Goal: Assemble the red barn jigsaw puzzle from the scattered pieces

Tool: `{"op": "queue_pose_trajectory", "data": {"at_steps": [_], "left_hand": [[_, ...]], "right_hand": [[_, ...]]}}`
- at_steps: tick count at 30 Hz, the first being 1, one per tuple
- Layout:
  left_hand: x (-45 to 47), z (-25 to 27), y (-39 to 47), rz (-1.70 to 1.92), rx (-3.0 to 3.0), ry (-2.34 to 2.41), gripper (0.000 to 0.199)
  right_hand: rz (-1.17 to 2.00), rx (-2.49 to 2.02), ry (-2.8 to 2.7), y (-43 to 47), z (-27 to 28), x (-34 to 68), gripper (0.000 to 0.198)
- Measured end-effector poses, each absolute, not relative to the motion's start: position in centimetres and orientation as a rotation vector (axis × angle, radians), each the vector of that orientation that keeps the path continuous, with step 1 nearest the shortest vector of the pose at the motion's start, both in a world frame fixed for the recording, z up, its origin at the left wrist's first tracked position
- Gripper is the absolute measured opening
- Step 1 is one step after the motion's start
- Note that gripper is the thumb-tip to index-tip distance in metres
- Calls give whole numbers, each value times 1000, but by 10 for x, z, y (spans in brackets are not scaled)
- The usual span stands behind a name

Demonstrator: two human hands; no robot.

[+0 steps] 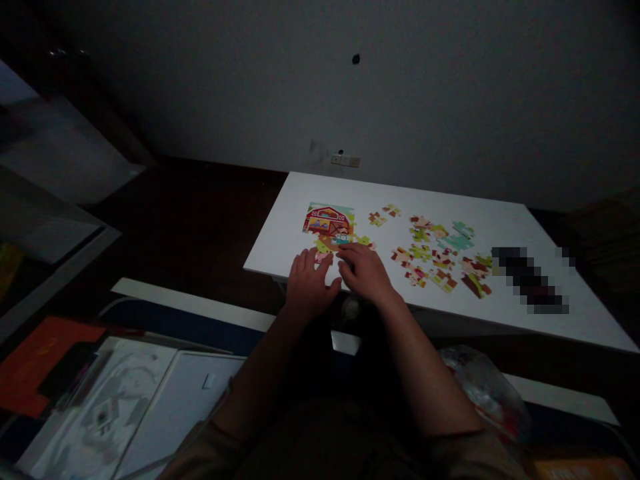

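Observation:
A partly joined jigsaw puzzle [327,219] with a red barn picture lies near the left end of the white table [425,203]. My left hand [309,283] rests at the table's front edge, fingers apart, its tips by the puzzle's lower pieces. From the right, my right hand [367,270] reaches in with its fingertips at the puzzle's lower edge. Its thumb and forefinger are apart, and no piece shows between them. A pink piece [324,256] lies between the hands, partly covered. Loose puzzle pieces [443,260] are spread to the right.
Two small pieces [384,213] lie behind my right hand. A pixelated dark patch [530,280] covers something at the table's right. Below the table are a white bench edge [195,303], an open box [135,400], an orange item [45,363] and a clear plastic bag [485,387].

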State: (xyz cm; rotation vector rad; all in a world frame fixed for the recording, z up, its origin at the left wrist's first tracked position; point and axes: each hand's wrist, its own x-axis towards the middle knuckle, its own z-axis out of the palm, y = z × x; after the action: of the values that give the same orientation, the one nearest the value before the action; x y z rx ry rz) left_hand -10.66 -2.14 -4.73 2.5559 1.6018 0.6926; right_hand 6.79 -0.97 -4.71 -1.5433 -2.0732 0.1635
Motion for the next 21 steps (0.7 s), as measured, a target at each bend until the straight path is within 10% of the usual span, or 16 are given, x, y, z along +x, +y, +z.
{"op": "queue_pose_trajectory", "data": {"at_steps": [21], "left_hand": [[-100,-55,-18,647,2396,1612,58]], "right_hand": [[168,-1715,-1854,-19,-38,70,33]]}}
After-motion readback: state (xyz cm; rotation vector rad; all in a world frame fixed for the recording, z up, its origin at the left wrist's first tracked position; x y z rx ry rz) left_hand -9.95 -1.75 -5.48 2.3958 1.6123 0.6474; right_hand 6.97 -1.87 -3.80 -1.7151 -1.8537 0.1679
